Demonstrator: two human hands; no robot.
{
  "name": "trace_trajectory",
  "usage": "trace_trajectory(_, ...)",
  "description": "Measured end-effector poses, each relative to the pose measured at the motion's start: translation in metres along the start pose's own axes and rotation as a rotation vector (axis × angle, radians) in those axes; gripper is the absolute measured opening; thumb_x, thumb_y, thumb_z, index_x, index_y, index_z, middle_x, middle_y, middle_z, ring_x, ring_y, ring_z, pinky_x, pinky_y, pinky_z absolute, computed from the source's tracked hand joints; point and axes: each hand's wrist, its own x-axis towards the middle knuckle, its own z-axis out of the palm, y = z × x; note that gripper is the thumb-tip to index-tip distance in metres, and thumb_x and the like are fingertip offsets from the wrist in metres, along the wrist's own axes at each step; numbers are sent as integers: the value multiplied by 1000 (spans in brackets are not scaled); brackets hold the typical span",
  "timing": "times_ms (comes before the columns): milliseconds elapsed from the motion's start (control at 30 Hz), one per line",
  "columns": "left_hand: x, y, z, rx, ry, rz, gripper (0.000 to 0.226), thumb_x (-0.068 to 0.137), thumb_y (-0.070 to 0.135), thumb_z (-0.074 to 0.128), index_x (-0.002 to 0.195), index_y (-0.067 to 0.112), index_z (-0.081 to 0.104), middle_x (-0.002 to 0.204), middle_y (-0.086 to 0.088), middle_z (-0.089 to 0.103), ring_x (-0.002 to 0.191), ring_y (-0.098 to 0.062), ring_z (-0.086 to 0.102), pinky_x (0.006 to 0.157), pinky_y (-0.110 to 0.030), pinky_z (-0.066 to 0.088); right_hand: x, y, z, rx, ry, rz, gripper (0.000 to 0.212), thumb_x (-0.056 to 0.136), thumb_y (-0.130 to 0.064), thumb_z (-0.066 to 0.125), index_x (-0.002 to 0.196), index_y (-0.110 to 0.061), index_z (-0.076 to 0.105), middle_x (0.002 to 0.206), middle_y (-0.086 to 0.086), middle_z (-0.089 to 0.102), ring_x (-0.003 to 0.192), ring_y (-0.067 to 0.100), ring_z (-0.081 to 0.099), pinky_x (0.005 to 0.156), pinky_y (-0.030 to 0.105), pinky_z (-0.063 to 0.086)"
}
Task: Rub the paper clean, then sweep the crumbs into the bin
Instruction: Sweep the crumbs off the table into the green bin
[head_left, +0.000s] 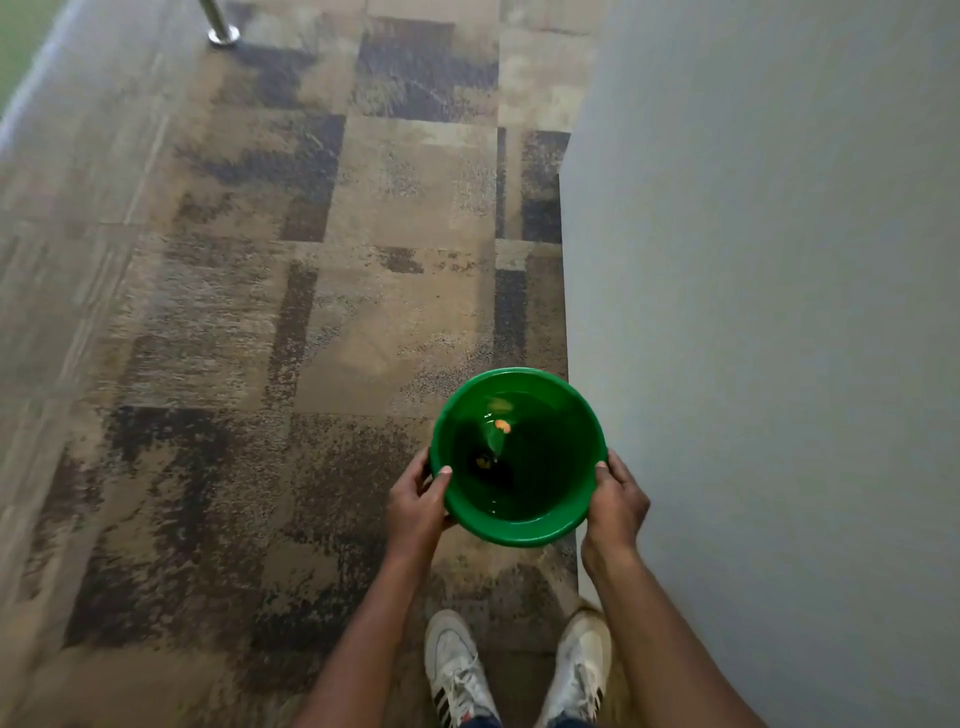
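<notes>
A metal post foot (223, 34) stands far left at the top, on the patchy brown and grey carpet (218, 322). Lower down, the left hand (415, 506) grips the left rim of the green bin (519, 512), thumb hooked over the edge. The bin is held between both hands, above the carpet and just beside the pale wall (779, 260). A small orange scrap (503, 425) lies inside. The right hand (617, 506) clasps the right rim. Two white shoes (457, 670) show below

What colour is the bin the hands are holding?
Green. The bin shows best in the head view, the only one given.
</notes>
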Motion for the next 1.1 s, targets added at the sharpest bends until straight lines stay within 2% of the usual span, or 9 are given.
trace_trajectory(100,-30,35,-7,6,26,38,39,97,8,64,122,37,68,110,8,74,85,-6,73,57,-32,59,-36,-38,-2,53,-15,4,35,91,3,59,122,-9,70,113,0,73,108,20,68,104,45,51)
trace_trajectory(267,-90,112,-12,34,41,166,43,95,-4,62,111,36,69,101,9,77,82,-1,72,56,-24,57,-100,-109,-8,125,-74,-58,35,92,6,57,120,-8,71,108,0,74,107,21,69,102,42,52)
trace_trajectory(333,-114,138,-16,44,37,219,41,94,-5,61,112,32,69,104,4,76,82,-1,72,57,-20,57,-122,-136,-13,140,-103,-75,34,92,4,58,116,-14,74,101,-7,76,101,14,70,98,37,55)
trace_trajectory(467,-163,182,-22,-15,-7,210,37,98,3,60,125,28,67,108,5,76,88,-14,74,60,-36,60,-162,-188,-31,119,-187,-135,42,93,-1,59,92,-38,77,94,-14,77,87,3,72,75,21,59)
trace_trajectory(633,-217,233,-22,-35,14,260,35,96,5,64,121,29,69,113,0,76,97,-23,74,68,-49,63,-207,-248,-63,74,-286,-237,35,94,-6,60,103,-35,78,96,-7,78,92,15,73,77,33,61)
trace_trajectory(767,-261,271,-15,-42,-3,301,34,94,9,67,105,40,76,108,1,77,92,-19,75,63,-46,62,-239,-295,-91,73,-320,-293,31,96,-8,59,108,-30,77,96,-5,77,94,19,73,84,44,61)
trace_trajectory(900,-302,306,-10,-41,22,323,36,94,14,69,105,49,74,103,9,77,88,-17,75,61,-51,61,-276,-337,-116,89,-378,-376,33,99,-13,58,100,-40,77,91,-8,77,89,14,73,76,39,63)
trace_trajectory(1000,-332,332,-6,-36,10,350,32,94,19,69,110,46,73,105,6,77,89,-16,75,63,-51,62,-296,-368,-134,90,-411,-437,30,98,-12,58,98,-34,79,88,-3,77,88,18,74,78,43,63)
trace_trajectory(1100,-359,353,-2,-44,-18,340,29,93,22,68,113,43,73,112,3,75,97,-19,74,66,-50,61,-309,-393,-152,100,-449,-464,32,97,-10,57,95,-33,79,86,-1,77,87,20,74,73,38,63)
